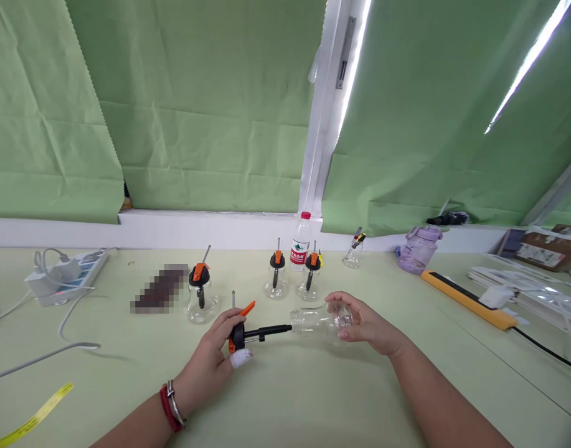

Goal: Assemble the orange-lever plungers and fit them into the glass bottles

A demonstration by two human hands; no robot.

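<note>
My left hand (222, 348) is closed around a black bottle lid (238, 336) with an orange lever, a thin metal spout and a long black rod pointing right. White wrapping covers one of its digits. A clear bottle (320, 320) lies sideways in my right hand (360, 326), gripped by its base, with its mouth facing left. The rod's tip is right at that mouth; whether it has entered, I cannot tell. Behind my hands stand similar lidded bottles: one at the left (201, 302), one in the middle (276, 283) and another beside it (309, 283).
A red-capped water bottle (301, 242) stands behind, with a small glass holding screwdrivers (353, 254) to its right. Further right are a purple bottle (420, 250) and a yellow power strip (469, 300). At left lie a white power strip (86, 274), cables and yellow tape (35, 417).
</note>
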